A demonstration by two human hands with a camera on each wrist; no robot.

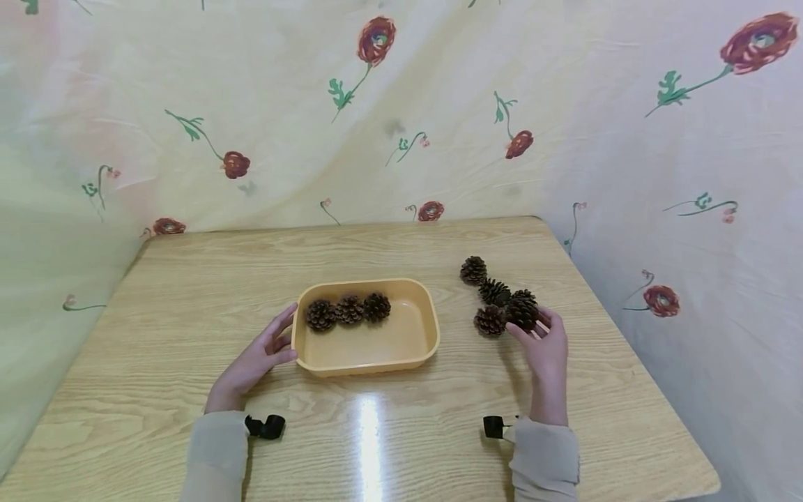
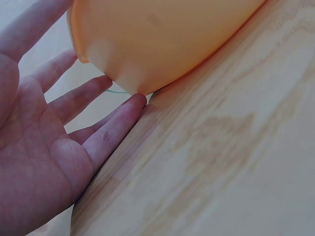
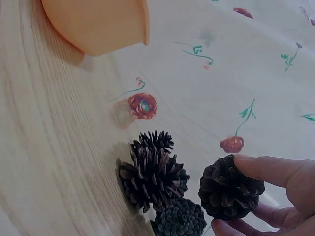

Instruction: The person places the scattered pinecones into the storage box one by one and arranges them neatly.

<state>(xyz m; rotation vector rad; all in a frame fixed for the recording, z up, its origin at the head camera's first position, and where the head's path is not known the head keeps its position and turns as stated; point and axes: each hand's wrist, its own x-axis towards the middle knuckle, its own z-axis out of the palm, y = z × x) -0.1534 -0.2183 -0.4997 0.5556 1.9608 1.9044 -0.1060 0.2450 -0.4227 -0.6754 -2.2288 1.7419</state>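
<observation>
A pale orange plastic tub [image 1: 404, 328] sits mid-table with three pine cones [image 1: 350, 309] in a row along its back left part. My left hand [image 1: 266, 352] rests against the tub's left end, its fingers spread; the left wrist view has the fingertips [image 2: 140, 100] right at the tub's wall. At the right, my right hand [image 1: 547, 345] pinches a dark pine cone [image 3: 230, 188] between thumb and fingers. In the right wrist view this cone stands apart from the others. Several loose pine cones [image 1: 489, 320] lie just left of that hand.
The wood-grain table [image 1: 188, 293] reaches back to a flower-printed cloth [image 1: 282, 104], which also hangs along both sides. One pine cone [image 1: 473, 270] lies farthest back in the loose group. Each wrist wears a small black camera [image 1: 272, 427].
</observation>
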